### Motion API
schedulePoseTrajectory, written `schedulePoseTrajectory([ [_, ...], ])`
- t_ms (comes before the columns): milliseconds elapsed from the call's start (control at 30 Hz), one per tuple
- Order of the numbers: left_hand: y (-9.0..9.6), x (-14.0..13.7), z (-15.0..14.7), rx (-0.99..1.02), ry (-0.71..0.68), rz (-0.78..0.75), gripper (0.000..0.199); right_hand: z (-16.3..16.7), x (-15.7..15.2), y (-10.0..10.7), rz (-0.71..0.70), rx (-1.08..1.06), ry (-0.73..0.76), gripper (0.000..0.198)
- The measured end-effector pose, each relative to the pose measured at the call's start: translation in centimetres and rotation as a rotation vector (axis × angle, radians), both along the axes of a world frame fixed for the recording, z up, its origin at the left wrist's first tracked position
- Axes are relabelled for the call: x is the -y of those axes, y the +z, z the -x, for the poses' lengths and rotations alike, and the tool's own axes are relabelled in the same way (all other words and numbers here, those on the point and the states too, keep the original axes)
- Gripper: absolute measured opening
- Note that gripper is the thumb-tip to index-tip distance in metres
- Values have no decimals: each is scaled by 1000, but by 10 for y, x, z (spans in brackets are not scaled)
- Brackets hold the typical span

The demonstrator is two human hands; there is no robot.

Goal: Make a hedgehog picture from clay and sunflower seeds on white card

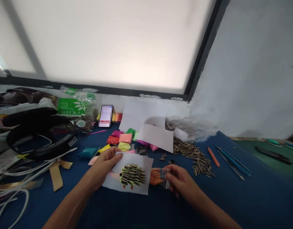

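My left hand (107, 163) pinches the upper left edge of a white sheet of paper (146, 162). On that sheet is a hedgehog picture (133, 175), its back covered in striped sunflower seeds, with a pale pink snout and small brown feet. Just right of the sheet, my right hand (179, 178) is closed on the end of a clear plastic bag holding orange clay (156, 176). The bag lies partly behind the paper's right edge. Several packets of coloured clay (125, 137) lie behind the sheet.
A heap of sunflower seeds (191, 154) spreads at right, near an orange tool (213, 156) and blue tools (234, 162). Blank papers (157, 136) and a phone (105, 116) stand behind. Black headphones (41, 136), white cables (24, 181) and a green seed bag (74, 108) crowd the left.
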State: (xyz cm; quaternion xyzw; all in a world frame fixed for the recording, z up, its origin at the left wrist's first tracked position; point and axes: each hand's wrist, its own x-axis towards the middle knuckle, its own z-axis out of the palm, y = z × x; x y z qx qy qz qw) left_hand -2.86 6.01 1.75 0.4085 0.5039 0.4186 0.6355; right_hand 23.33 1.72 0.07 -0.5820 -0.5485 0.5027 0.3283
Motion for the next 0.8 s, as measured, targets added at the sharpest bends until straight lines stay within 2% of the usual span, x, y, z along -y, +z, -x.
schedulePoseTrajectory([
  [133, 1, -1, 0, 148, 53, 39, 41, 6, -8, 7, 34, 79, 72, 20],
  [267, 1, -2, 1, 218, 108, 78, 28, 14, -13, 8, -4, 319, 229, 20],
  [333, 0, -3, 1, 234, 138, 72, 22, 16, -14, 7, -83, 440, 223, 19],
  [433, -2, -5, 2, 261, 141, 54, 19, 14, -16, 9, -296, 637, 118, 23],
  [533, -2, -6, 2, 286, 121, 51, 18, 11, -19, 14, -419, 838, 137, 34],
  [800, 3, -1, 2, 337, 108, 32, 22, 24, -6, 22, -343, 1020, 299, 19],
])
